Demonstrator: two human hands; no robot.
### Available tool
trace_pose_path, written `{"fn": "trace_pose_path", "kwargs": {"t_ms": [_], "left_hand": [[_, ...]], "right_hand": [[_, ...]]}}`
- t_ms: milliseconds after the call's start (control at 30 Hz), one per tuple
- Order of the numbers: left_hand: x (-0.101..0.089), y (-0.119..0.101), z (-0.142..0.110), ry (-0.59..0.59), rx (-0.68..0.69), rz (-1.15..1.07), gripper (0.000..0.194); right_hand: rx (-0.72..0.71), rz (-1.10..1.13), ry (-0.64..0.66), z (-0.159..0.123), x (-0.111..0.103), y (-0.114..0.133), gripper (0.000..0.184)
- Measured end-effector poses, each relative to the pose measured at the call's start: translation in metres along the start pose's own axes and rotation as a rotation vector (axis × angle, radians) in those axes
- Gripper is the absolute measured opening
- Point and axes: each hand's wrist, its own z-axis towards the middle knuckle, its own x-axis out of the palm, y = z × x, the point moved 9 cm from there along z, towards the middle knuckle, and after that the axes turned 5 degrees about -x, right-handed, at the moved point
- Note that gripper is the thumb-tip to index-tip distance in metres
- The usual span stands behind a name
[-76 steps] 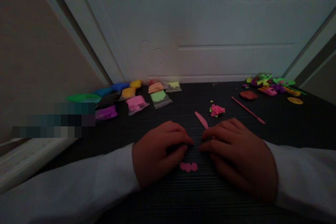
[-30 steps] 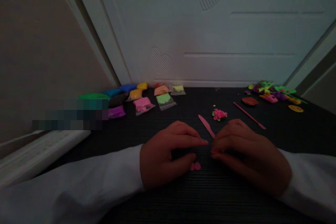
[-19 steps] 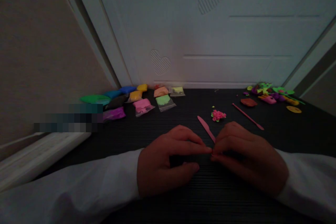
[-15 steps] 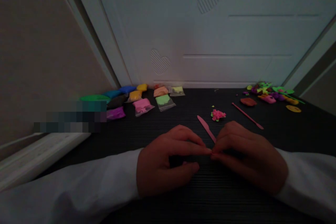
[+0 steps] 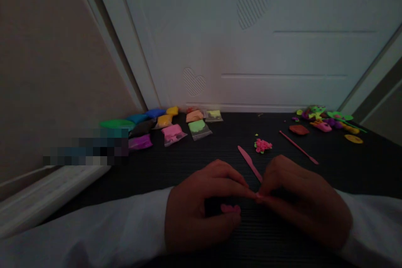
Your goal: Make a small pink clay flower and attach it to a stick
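Head view: the small pink piece (image 5: 259, 197) is located right of centre in the lower half of the frame; the right hand (image 5: 307, 203) appears clamped on it between thumb and fingers; the left hand (image 5: 199, 207) has thumb and index finger apart, with the index fingertip at the same piece.

Handling: the piece appears to be modelling clay; expect it to be light, soft, slightly tacky and easily dented; grip lightly at the edge, using fingertips only. The pink strip (image 5: 230, 209), at lower centre in the gap of the left hand, appears thin and prone to stretching or tearing; lift by one end, supporting its length.

Surroundings: the left thumb covers part of the strip's near edge; the pink knife (image 5: 248, 161) lies diagonally on the counter (image 5: 188, 163), its lower end at the right hand and partly hidden; the pink flower cluster (image 5: 263, 145), just above that hand in the frame, looks fragile and should not be brushed; the pink rod (image 5: 298, 147) lies farther right; the clay bags (image 5: 172, 133) at left centre are well apart from both hands.
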Motion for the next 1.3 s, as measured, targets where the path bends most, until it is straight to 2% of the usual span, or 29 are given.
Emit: {"fn": "trace_pose_path", "kwargs": {"t_ms": [200,467,667,833,1067,1300], "left_hand": [[-0.003,0.0,-0.002,-0.067,0.026,-0.045,0.042],[0.0,-0.001,0.0,-0.006,0.013,-0.04,0.042],[0.003,-0.001,0.0,0.016,0.003,-0.038,0.041],[0.005,-0.002,-0.001,0.036,-0.003,-0.05,0.042],[0.005,-0.005,0.002,0.069,-0.018,-0.034,0.046],[0.004,-0.006,0.003,0.069,-0.002,-0.043,0.047]], "right_hand": [[0.009,0.018,-0.03,0.0,0.002,0.001,0.003],[0.063,0.028,-0.028,0.001,0.002,0.0,0.007],[0.048,0.052,-0.069,0.0,0.001,-0.001,0.007],[0.011,0.025,-0.148,0.0,-0.005,0.002,0.024],[-0.006,-0.063,-0.211,-0.002,-0.014,0.003,0.023],[0.007,-0.031,-0.223,-0.002,-0.013,0.003,0.024]]}}
